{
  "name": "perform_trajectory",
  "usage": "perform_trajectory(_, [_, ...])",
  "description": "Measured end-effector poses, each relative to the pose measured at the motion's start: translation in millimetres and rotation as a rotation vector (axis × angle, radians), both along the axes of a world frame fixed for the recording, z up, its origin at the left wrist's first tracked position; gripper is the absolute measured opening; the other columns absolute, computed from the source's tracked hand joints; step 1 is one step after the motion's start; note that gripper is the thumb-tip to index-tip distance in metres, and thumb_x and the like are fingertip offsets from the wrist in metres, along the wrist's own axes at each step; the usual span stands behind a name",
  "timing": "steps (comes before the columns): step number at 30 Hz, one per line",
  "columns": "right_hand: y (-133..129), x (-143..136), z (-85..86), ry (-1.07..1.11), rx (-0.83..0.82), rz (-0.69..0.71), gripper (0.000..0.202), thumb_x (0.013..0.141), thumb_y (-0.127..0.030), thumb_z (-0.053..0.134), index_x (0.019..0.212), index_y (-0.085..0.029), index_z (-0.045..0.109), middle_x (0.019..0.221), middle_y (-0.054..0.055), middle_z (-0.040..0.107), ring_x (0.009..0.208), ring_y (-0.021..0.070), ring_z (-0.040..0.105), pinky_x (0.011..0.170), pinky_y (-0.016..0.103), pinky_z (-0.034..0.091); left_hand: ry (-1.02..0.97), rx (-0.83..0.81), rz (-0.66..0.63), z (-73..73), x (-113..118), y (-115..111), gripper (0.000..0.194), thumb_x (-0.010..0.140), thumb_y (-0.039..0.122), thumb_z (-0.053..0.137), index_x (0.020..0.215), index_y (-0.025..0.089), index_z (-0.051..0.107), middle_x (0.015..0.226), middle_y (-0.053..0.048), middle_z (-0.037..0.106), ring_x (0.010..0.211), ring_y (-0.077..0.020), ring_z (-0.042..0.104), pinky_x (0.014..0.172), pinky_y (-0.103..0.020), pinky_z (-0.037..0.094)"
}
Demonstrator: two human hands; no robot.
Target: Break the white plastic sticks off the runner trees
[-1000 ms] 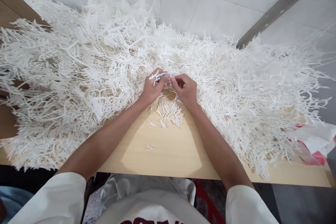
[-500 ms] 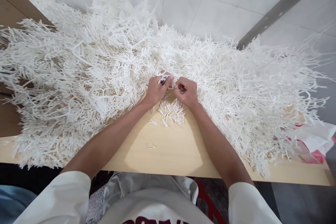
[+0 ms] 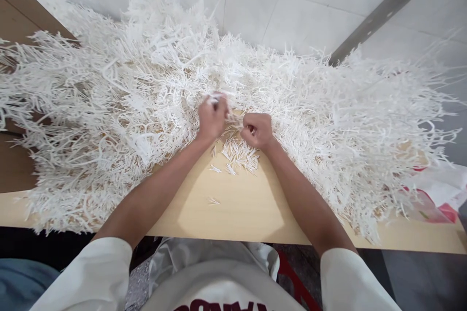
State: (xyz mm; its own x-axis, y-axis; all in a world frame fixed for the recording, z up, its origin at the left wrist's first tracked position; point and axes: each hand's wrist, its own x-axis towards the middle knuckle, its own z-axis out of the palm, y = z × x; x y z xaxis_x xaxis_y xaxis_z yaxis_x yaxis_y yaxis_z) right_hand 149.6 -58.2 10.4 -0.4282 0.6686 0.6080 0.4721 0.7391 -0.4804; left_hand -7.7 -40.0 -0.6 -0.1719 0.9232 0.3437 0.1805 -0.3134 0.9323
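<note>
My left hand (image 3: 212,119) is closed around a white branched plastic sprig (image 3: 219,95), whose thin ends stick out above the fingers; motion blurs it. Close on its right, my right hand (image 3: 258,131) is curled into a fist with thumb and forefinger pressed together, and what it holds is hidden. Thin white strands show in the gap between the hands. Just below them, a small pile of short white forked pieces (image 3: 241,155) lies on the wooden table (image 3: 233,218), with a few loose ones nearer the front.
A large tangled heap of white branched sprigs (image 3: 156,82) covers the table behind and on both sides of my arms. Cardboard (image 3: 16,165) stands at the left edge. A red and white plastic bag (image 3: 438,194) lies at the right. A tiled wall (image 3: 255,5) rises behind.
My left hand has moved left and slightly up, away from my right hand, with the white sprig in it. My right hand has shifted slightly down and its fist looks tighter.
</note>
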Motion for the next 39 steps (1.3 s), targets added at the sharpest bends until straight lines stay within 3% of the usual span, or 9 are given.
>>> perform_trajectory(2, [-3.9, 0.6, -1.2, -0.029, 0.027, 0.035, 0.022, 0.063, -0.019, 0.045, 0.054, -0.022, 0.026, 0.049, -0.005, 0.029, 0.046, 0.0085, 0.024, 0.049, 0.028, 0.021, -0.094, -0.04, 0.016, -0.2, -0.9, 2.8, 0.044, 0.093, 0.059, 0.048, 0.071, 0.021, 0.053, 0.054, 0.003, 0.056, 0.046, -0.0071, 0.051, 0.046, -0.022, 0.041])
perform_trajectory(6, [-2.0, -0.7, -0.6, 0.071, -0.038, -0.155, 0.012, 0.075, -0.017, 0.046, 0.064, -0.022, 0.049, 0.06, -0.002, 0.051, 0.053, 0.0105, 0.043, 0.055, 0.027, 0.035, -0.154, -0.059, -0.25, 1.3, 1.9, 0.7, 0.04, 0.091, 0.061, 0.052, 0.089, 0.021, 0.054, 0.066, 0.002, 0.064, 0.05, -0.0063, 0.056, 0.051, -0.021, 0.046])
perform_trajectory(9, [5.0, -3.1, -0.5, 0.064, -0.095, -0.234, 0.015, 0.084, -0.022, 0.05, 0.091, -0.022, 0.063, 0.082, 0.002, 0.063, 0.07, 0.0133, 0.056, 0.065, 0.029, 0.044, -0.207, -0.061, -0.298, 1.6, 3.4, -0.1, 0.04, 0.091, 0.062, 0.051, 0.09, 0.022, 0.053, 0.067, 0.002, 0.063, 0.051, -0.0069, 0.055, 0.051, -0.022, 0.046])
perform_trajectory(12, [10.5, -4.1, -2.3, 0.093, -0.132, -0.232, 0.028, 0.093, -0.037, 0.051, 0.116, -0.025, 0.06, 0.096, 0.003, 0.065, 0.081, 0.0151, 0.059, 0.074, 0.031, 0.049, -0.216, -0.048, -0.332, 2.0, 3.3, 1.4, 0.042, 0.089, 0.063, 0.053, 0.087, 0.022, 0.054, 0.064, 0.002, 0.058, 0.052, -0.0083, 0.055, 0.05, -0.023, 0.047])
perform_trajectory(20, [11.1, -2.4, -1.3, 0.209, -0.219, -0.216, 0.024, 0.094, -0.044, 0.053, 0.093, -0.023, 0.063, 0.084, 0.0, 0.065, 0.069, 0.0108, 0.056, 0.064, 0.028, 0.046, -0.152, -0.029, -0.414, 2.7, 3.0, 0.9, 0.041, 0.083, 0.061, 0.063, 0.089, 0.021, 0.059, 0.071, 0.001, 0.059, 0.058, -0.0083, 0.054, 0.055, -0.023, 0.047])
perform_trajectory(24, [9.3, -3.0, 2.3, 0.229, -0.232, -0.248, 0.022, 0.092, -0.04, 0.054, 0.08, -0.021, 0.057, 0.071, -0.003, 0.057, 0.061, 0.0088, 0.048, 0.06, 0.025, 0.04, -0.018, -0.004, -0.335, 0.7, 2.2, 0.3, 0.041, 0.088, 0.059, 0.058, 0.088, 0.019, 0.066, 0.07, 0.0, 0.061, 0.06, -0.0086, 0.054, 0.059, -0.023, 0.046])
perform_trajectory(30, [8.7, -4.1, 0.2, 0.067, -0.119, -0.226, 0.026, 0.084, -0.025, 0.052, 0.061, -0.021, 0.04, 0.054, -0.006, 0.04, 0.052, 0.0077, 0.036, 0.055, 0.026, 0.029, 0.12, 0.147, -0.194, 1.2, 2.8, -3.3, 0.034, 0.091, 0.049, 0.058, 0.088, 0.017, 0.068, 0.084, -0.004, 0.071, 0.078, -0.0117, 0.063, 0.075, -0.025, 0.05])
perform_trajectory(34, [3.5, -5.2, -3.1, -0.008, 0.047, -0.212, 0.03, 0.085, -0.022, 0.048, 0.058, -0.021, 0.034, 0.052, -0.005, 0.037, 0.049, 0.0078, 0.032, 0.053, 0.026, 0.027, 0.106, 0.149, -0.151, -1.5, 0.8, -0.8, 0.033, 0.091, 0.049, 0.059, 0.086, 0.018, 0.067, 0.077, -0.002, 0.069, 0.067, -0.0095, 0.06, 0.066, -0.023, 0.048])
perform_trajectory(39, [-7.2, -5.1, -3.9, -0.098, 0.161, 0.043, 0.023, 0.077, -0.015, 0.05, 0.056, -0.021, 0.041, 0.05, -0.005, 0.041, 0.049, 0.0086, 0.035, 0.052, 0.026, 0.03, -0.166, -0.033, 0.02, -7.1, -3.4, 9.1, 0.037, 0.088, 0.056, 0.059, 0.082, 0.019, 0.061, 0.051, 0.007, 0.049, 0.045, -0.0062, 0.047, 0.045, -0.02, 0.036])
